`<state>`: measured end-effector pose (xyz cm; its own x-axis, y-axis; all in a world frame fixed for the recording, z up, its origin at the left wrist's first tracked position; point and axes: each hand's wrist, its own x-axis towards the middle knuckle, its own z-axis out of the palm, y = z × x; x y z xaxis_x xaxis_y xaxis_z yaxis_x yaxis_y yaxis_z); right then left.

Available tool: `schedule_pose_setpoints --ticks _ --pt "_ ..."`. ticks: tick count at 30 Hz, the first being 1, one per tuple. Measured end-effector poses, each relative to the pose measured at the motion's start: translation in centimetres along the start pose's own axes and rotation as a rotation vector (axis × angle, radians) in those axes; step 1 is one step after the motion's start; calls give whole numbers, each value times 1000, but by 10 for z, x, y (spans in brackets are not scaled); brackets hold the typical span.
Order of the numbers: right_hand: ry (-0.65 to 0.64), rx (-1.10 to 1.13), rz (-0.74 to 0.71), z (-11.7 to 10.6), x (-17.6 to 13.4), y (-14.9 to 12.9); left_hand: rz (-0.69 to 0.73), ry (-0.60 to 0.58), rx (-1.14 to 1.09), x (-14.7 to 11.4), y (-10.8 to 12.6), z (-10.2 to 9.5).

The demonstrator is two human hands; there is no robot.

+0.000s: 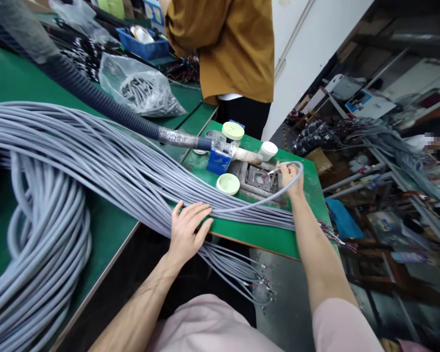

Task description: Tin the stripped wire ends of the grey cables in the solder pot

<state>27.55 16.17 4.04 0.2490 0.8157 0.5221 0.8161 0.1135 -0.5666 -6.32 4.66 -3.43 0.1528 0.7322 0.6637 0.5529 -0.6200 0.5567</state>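
Observation:
My left hand [190, 226] lies with its fingers stretched over a thick bundle of grey cables [132, 171] at the table's front edge. At the right, my right hand [292, 179] is closed around the end of one grey cable [299, 168], which loops back to the left. The stripped wires at that cable's end point down toward a small dark metal pot [262, 179] with a shiny surface, set into the tabletop. Their tips are too small to tell whether they touch it. Some cable ends [258, 281] hang below the table edge.
A ribbed hose [132, 110] ends in a nozzle beside a blue box [219, 160]. Around the pot stand an open round tub [228, 184], a lidded jar [233, 131] and a white jar [268, 150]. A person in a brown top [238, 49] stands across the table.

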Motion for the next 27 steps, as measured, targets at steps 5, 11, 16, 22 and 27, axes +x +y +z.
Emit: schedule_pose_setpoints --ticks 5,11,16,22,27 --pt "-22 18 0 8 2 5 -3 -8 7 0 -1 2" --pt "-50 -46 2 13 4 5 -4 -17 19 0 0 3" --pt "-77 -111 8 19 5 10 -5 -18 18 1 0 3" --pt "-32 -58 -57 5 -3 -6 -21 -30 6 1 1 2" --pt "20 -20 -200 -25 -38 -48 -46 -53 -1 3 3 -1"
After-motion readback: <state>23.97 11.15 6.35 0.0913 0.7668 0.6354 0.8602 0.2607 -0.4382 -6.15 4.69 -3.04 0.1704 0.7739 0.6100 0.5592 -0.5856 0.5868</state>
